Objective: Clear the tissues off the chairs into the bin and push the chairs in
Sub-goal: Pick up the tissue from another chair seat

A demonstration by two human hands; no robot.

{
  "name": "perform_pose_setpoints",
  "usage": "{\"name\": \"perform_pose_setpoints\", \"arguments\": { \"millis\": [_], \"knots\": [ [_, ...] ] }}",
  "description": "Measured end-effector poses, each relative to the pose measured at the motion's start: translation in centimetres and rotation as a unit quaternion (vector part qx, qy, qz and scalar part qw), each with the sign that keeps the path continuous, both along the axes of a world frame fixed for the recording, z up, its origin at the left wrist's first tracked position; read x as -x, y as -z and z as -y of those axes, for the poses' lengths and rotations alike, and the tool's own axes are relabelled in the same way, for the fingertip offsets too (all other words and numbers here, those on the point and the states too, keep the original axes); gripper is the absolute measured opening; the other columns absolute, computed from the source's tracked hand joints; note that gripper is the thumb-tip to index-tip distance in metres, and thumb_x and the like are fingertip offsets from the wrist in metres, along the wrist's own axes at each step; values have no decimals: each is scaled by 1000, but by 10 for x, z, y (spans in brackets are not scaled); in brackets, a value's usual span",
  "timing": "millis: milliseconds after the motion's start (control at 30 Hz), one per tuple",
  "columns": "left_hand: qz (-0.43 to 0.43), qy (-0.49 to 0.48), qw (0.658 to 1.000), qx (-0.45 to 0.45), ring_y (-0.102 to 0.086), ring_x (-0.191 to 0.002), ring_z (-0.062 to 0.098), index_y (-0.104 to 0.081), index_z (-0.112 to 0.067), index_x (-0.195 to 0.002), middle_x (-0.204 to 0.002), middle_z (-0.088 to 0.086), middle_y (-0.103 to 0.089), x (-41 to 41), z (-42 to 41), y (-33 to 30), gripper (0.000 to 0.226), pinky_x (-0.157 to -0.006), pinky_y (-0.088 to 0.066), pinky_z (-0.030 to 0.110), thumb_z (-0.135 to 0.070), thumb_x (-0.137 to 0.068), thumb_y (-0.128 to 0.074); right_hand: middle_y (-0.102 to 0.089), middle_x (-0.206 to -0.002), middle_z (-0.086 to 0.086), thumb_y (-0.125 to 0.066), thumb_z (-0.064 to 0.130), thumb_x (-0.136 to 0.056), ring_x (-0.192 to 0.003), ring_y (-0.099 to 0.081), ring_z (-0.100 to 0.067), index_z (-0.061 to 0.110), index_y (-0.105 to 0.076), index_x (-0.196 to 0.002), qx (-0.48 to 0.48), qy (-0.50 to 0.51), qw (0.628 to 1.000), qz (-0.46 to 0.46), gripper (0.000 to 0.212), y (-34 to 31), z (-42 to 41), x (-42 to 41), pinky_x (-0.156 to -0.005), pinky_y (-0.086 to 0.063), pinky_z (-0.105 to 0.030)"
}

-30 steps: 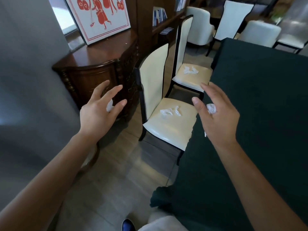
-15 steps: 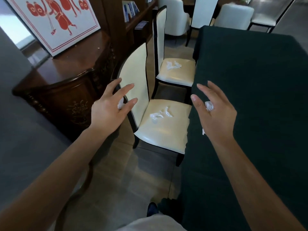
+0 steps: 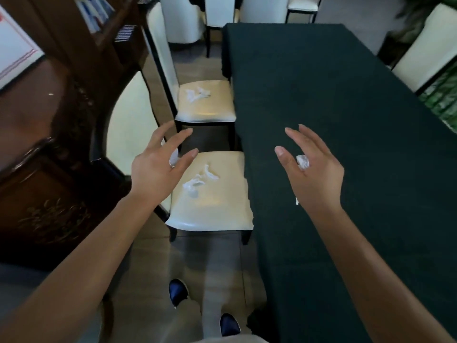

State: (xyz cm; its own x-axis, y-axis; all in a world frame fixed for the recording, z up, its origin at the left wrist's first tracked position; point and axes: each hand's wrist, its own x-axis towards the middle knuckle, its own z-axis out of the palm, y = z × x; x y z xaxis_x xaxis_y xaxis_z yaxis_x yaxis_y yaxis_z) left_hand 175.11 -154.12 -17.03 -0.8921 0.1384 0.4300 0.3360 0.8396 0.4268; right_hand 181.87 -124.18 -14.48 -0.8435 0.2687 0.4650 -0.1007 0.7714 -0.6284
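Two cream chairs with black frames stand left of the dark green table (image 3: 351, 115). The near chair (image 3: 212, 214) has crumpled white tissues (image 3: 199, 181) on its seat. The far chair (image 3: 210, 111) carries more tissues (image 3: 197, 93). My left hand (image 3: 155, 169) hovers over the near seat's left edge, fingers spread, with a small tissue wad (image 3: 174, 158) tucked in its palm. My right hand (image 3: 316, 172) floats above the table edge, fingers spread too, with another tissue wad (image 3: 303, 161) in its palm. No bin is in view.
A dark carved wooden cabinet (image 3: 42, 184) stands close on the left, leaving a narrow floor strip beside the chairs. More white chairs (image 3: 420, 55) line the table's far end and right side. My dark shoes (image 3: 177, 292) are on the floor below.
I have stepped closer and turned right, so the chairs now lie straight ahead. Both hands stayed raised with their wads; the left one is now over the near seat.
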Motion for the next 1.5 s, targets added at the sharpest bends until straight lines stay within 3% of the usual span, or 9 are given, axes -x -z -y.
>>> {"name": "perform_pose_setpoints", "arguments": {
  "millis": [233, 467, 700, 800, 900, 1000, 1267, 1367, 1500],
  "knots": [
    [47, 28, 998, -36, -63, -118, 16, -55, -42, -143, -159, -10, -40, 92, 22, 28, 55, -79, -44, 32, -67, -95, -48, -54, -149, 12, -60, 56, -97, -106, -48, 14, 35, -65, -133, -32, 79, 996, 15, 43, 4, 31, 58, -78, -39, -10],
    [12, 50, 998, -39, -69, -99, 18, -60, -36, -138, -155, -3, -47, 145, 31, 60, 48, -64, -43, 27, -61, -97, -58, -55, -148, 13, -58, 61, -95, -104, -46, 17, 39, -64, -131, -46, 100, 992, 56, 43, 38, 77, 108, -72, -35, -4],
    [73, 3, 997, -14, -66, -76, 16, -64, -37, -132, -155, -2, -47, 191, 34, 121, 46, -58, -31, 16, -62, -94, -60, -57, -148, 7, -60, 55, -96, -84, -61, 4, 32, -67, -132, -43, 66, 991, 110, 43, 75, 86, 188, -67, -52, -20],
    [115, -34, 993, -4, -67, -71, 20, -68, -37, -128, -154, -2, -48, 222, 34, 147, 45, -62, -41, 23, -64, -94, -58, -56, -149, 5, -64, 51, -97, -101, -66, -3, 30, -66, -134, -32, 34, 989, 144, 43, 105, 84, 235, -74, -56, -26],
    [161, -76, 984, 21, -71, -80, 27, -67, -35, -132, -156, 2, -47, 255, 32, 169, 49, -67, -52, 31, -64, -93, -62, -55, -150, 2, -63, 51, -97, -124, -62, -12, 30, -60, -141, -10, -8, 978, 208, 49, 142, 81, 287, -91, -57, -40],
    [201, -89, 975, 39, -73, -92, 30, -63, -33, -138, -158, 3, -44, 298, 27, 177, 55, -71, -57, 39, -63, -92, -61, -57, -148, 3, -58, 56, -96, -115, -68, -23, 30, -57, -142, 6, -48, 971, 236, 53, 170, 82, 337, -86, -58, -46],
    [250, -109, 961, 40, -71, -103, 22, -68, -35, -132, -155, 0, -48, 350, 24, 229, 43, -71, -52, 28, -58, -96, -60, -56, -148, 4, -52, 62, -94, -91, -74, -17, 40, -52, -142, -35, -121, 943, 307, 53, 250, 87, 415, -73, -53, -30],
    [278, -107, 954, 39, -72, -94, 16, -66, -36, -134, -157, 0, -45, 352, 26, 257, 43, -70, -49, 21, -56, -95, -63, -57, -148, 3, -49, 63, -94, -99, -74, -18, 39, -50, -144, -55, -132, 931, 335, 56, 279, 84, 429, -76, -55, -32],
    [304, -129, 943, 46, -68, -112, 23, -61, -31, -141, -159, 5, -42, 365, 39, 296, 50, -76, -57, 31, -53, -96, -63, -58, -145, 7, -57, 56, -96, -107, -70, -19, 36, -46, -149, -57, -138, 917, 371, 57, 318, 84, 449, -77, -50, -29]
  ]
}}
